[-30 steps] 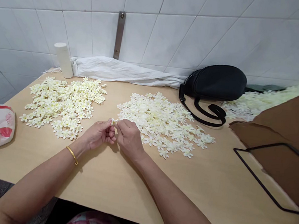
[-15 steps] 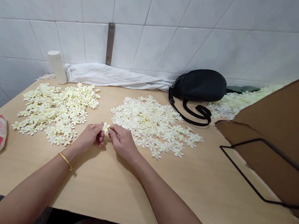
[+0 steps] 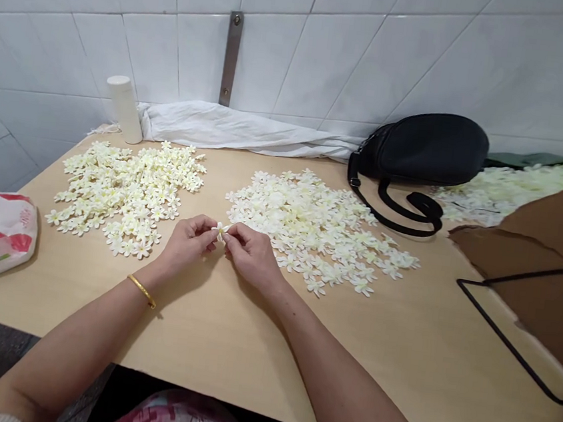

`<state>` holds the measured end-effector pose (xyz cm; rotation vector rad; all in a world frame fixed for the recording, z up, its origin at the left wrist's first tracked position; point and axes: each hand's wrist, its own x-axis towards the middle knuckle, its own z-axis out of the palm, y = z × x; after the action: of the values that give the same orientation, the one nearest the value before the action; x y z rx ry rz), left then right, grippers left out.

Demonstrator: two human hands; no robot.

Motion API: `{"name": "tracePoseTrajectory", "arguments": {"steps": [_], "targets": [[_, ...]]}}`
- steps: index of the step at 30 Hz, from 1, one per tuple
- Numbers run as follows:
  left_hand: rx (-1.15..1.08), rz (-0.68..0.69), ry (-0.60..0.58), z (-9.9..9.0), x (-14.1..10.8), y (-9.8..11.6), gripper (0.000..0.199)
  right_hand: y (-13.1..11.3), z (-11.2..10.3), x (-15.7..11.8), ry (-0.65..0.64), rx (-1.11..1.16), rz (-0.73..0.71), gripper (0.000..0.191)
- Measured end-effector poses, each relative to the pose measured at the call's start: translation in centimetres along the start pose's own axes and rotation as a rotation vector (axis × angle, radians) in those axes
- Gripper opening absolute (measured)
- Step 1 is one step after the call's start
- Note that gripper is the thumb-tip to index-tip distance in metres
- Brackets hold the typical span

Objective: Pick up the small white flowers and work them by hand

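Note:
Between my fingertips is one small artificial flower (image 3: 220,231), white with a pale yellow centre. My left hand (image 3: 188,241) pinches it from the left, a gold bangle round that wrist. From the other side, my right hand (image 3: 253,254) has thumb and finger closed on a petal edge. Both hands are just above the table, close together. To the left lies a heap of cream flowers (image 3: 127,188) with yellow centres. Beyond my right hand spreads a second heap of whiter flowers (image 3: 310,221), which look flatter.
A white bottle (image 3: 125,110) and a rolled white cloth (image 3: 249,132) stand along the tiled wall. At the back right are a black bag (image 3: 431,149) with its strap, more petals (image 3: 540,188), and a cardboard box (image 3: 554,246) beside a black metal frame (image 3: 503,348). A red-and-white packet (image 3: 4,235) lies left.
The camera view has shifted, so the table's contents appear farther right and slightly higher. The flower stays between both hands and has been tilted; its face is now turned more upward.

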<state>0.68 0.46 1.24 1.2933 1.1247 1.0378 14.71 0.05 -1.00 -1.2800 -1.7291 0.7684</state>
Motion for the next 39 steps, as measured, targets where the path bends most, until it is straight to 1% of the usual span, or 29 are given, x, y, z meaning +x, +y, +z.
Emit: {"name": "tracePoseTrajectory", "arguments": {"steps": [2,5,9,11,14,16,18,20,22,24,28,30,32,34,37,39], "targets": [[-0.009,-0.014,-0.007,0.0,0.0,0.0,0.007,0.0,0.0,0.0,0.01,-0.013,-0.009,0.016],[-0.023,-0.029,-0.016,0.0,0.1,0.0,0.005,0.1,0.1,0.0,0.02,0.029,-0.028,0.015],[-0.034,-0.053,0.017,0.1,0.1,0.0,0.006,0.1,0.0,-0.1,0.033,0.013,-0.101,0.015],[-0.083,-0.068,0.036,0.3,0.0,-0.1,0.008,-0.1,0.1,-0.1,0.075,-0.085,-0.184,0.017],[-0.212,-0.079,0.07,0.6,0.0,-0.4,0.012,-0.3,0.5,-0.3,0.155,-0.375,-0.345,0.021],[-0.291,-0.102,0.11,0.8,0.0,-0.6,0.014,-0.4,0.7,-0.4,0.178,-0.564,-0.448,0.023],[-0.359,-0.141,0.139,0.8,0.1,-0.7,0.013,-0.4,0.8,-0.4,0.187,-0.68,-0.533,0.024],[-0.44,-0.182,0.116,0.6,0.3,-0.7,0.01,-0.2,0.8,-0.3,0.201,-0.75,-0.592,0.024],[-0.515,-0.227,0.055,0.4,0.4,-0.7,0.008,0.0,0.6,-0.1,0.217,-0.806,-0.632,0.023],[-0.539,-0.251,0.007,0.2,0.5,-0.8,0.014,0.3,0.5,0.0,0.242,-0.853,-0.675,0.024],[-0.461,-0.2,-0.054,0.1,0.6,-1.3,0.023,0.2,0.3,0.2,0.326,-0.867,-0.765,0.023],[-0.436,-0.187,-0.067,0.1,0.6,-1.5,0.026,0.1,0.3,0.2,0.343,-0.852,-0.788,0.022],[-0.423,-0.188,-0.083,0.1,0.6,-1.4,0.03,0.0,0.2,0.2,0.35,-0.828,-0.791,0.022],[-0.398,-0.167,-0.141,0.0,0.6,-1.3,0.032,0.0,0.1,0.2,0.359,-0.785,-0.792,0.021],[-0.317,-0.099,-0.221,-0.2,0.6,-1.2,0.028,0.1,0.0,0.1,0.353,-0.663,-0.777,0.022],[-0.286,-0.072,-0.213,-0.4,0.7,-1.2,0.025,0.1,-0.2,0.1,0.322,-0.542,-0.724,0.022]]}}
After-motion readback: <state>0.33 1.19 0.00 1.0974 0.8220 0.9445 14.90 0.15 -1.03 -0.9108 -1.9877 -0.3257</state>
